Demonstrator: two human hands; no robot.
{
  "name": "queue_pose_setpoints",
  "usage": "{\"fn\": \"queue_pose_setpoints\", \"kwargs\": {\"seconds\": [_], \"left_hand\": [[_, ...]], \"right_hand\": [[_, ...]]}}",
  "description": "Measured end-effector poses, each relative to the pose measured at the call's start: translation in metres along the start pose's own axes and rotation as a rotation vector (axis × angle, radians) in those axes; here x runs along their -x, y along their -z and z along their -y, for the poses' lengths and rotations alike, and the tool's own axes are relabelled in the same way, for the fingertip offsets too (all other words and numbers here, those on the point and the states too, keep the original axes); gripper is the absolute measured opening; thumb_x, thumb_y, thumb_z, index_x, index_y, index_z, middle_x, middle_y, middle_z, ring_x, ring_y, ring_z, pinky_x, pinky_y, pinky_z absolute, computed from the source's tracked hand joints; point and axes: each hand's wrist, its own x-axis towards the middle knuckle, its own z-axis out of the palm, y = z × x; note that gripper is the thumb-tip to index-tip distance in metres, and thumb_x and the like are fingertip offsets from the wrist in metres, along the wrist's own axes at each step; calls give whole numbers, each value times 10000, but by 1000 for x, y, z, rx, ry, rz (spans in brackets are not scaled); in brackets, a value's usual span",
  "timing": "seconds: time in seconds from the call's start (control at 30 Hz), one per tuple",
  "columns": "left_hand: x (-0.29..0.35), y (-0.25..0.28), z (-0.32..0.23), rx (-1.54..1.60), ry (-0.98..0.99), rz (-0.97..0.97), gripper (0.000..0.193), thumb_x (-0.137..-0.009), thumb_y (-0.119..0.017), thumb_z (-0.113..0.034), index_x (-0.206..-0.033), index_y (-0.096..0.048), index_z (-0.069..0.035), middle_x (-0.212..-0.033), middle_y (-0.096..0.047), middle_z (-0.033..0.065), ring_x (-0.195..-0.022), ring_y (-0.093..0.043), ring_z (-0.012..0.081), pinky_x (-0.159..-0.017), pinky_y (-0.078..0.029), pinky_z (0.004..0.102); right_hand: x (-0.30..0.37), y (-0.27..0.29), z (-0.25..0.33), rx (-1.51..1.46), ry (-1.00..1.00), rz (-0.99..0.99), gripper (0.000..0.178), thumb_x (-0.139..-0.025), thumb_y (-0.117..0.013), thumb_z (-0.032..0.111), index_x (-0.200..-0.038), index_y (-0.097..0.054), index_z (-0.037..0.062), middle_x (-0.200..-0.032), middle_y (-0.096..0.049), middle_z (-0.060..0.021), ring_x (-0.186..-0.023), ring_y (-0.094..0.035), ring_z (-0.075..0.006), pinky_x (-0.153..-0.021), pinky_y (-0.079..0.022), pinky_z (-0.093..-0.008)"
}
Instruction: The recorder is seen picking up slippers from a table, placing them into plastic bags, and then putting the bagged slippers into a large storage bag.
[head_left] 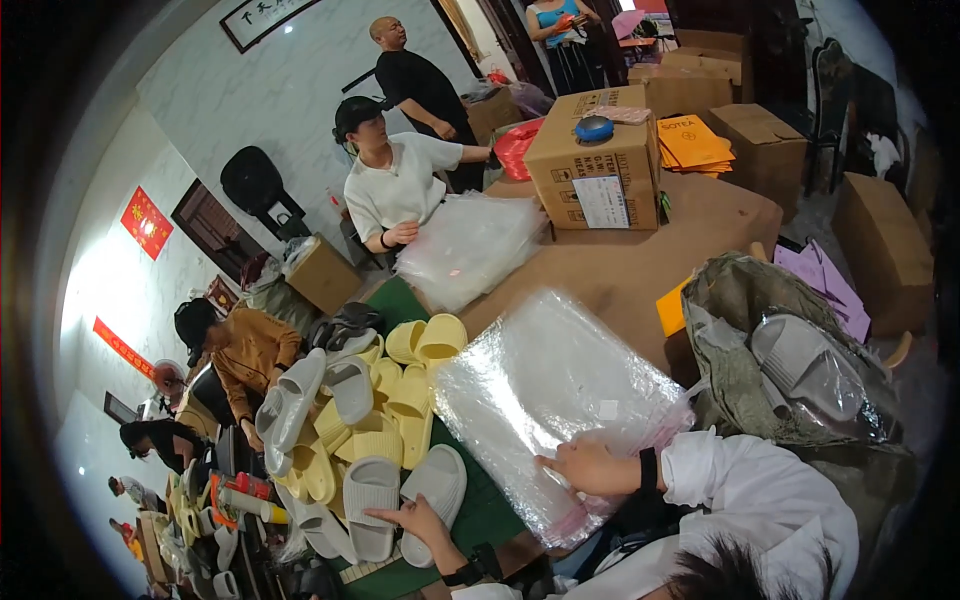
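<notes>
Resting the right hand (597, 467) on a stack of clear plastic bags (550, 390), extending its index finger, curling the others loosely and grasping nothing. Pointing with the left hand (418, 522) across a ribbed grey slipper (370, 480) in the heap left of the bags on the bench (700, 215), these fingers likewise gripping nothing. Calling, in judgement, for light, flat pressure on the slick film, lest the whole stack be sliding, and for handling slippers by the firm sole edge, leaving neighbours undisturbed.

Counting from near to far: finding two hands, one stack of bags beneath the right, then at least five grey slippers and at least seven yellow slippers (408, 400), overlapping too much for a sure total. Seeing one sack (728, 290) on the right, with one wrapped grey pair (790, 350) inside. Noticing farther off one second stack of bags (465, 250) beside one co-worker (405, 175) in white, one big carton (590, 165) bearing one blue round object (594, 128), and one orange pile (690, 140) beside it.
</notes>
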Motion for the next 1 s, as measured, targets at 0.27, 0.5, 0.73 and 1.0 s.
{"fn": "queue_pose_setpoints", "kwargs": {"seconds": [0.27,0.5,0.73,1.0], "left_hand": [[-5,13,8,65,65,40,1079,-638,-578,157,-1426,85,-166,-1242,-391,184,-714,-427,179,-692,-435,304],[4,26,-49,-373,19,133,933,-719,-639,-58,-1430,-42,-140,-792,-578,121,-672,-547,237,-671,-453,344],[-9,31,-61,-603,-173,-99,823,-733,-659,-167,-1402,-182,-117,-1303,-342,225,-1126,-424,369,-914,-367,439],[-11,25,-13,-157,56,-483,900,-701,-701,-198,-1406,-151,-103,-1341,-277,239,-1232,-298,389,-1015,-257,459]], "right_hand": [[-6,-5,-1,-16,61,-21,752,-667,-693,188,-1342,-364,139,-1037,-511,-162,-928,-523,-343,-709,-477,-468],[-2,14,8,147,136,-78,709,-730,-654,219,-1337,-337,36,-921,-534,-145,-856,-533,-281,-743,-436,-383],[-11,2,0,133,52,58,785,-712,-689,292,-1368,-297,113,-1001,-508,-176,-855,-528,-361,-700,-466,-414],[-5,9,7,117,55,48,798,-688,-713,246,-1366,-306,132,-1012,-487,-166,-846,-522,-349,-668,-476,-416]]}}
